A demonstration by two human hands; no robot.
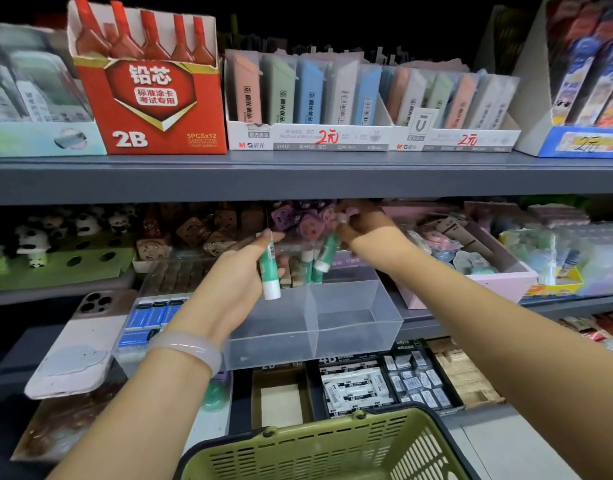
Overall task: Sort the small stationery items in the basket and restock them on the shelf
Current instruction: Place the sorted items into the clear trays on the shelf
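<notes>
Head view: left hand (244, 271) holds glue stick (269, 271), right hand (357, 225) seemingly another

- Two hands: left hand (244, 268) and right hand (358, 225)
- Three green-and-white glue sticks: one glue stick (269, 271) in the left hand, two more (324, 254) at the right hand
- One clear divided bin (353, 317) with two compartments
- One green basket (332, 448)
- One red 2B lead box (149, 98)
- Two white trays of pastel lead cases (308, 136)
- One phone (80, 341)
- One bracelet (189, 348)
</notes>
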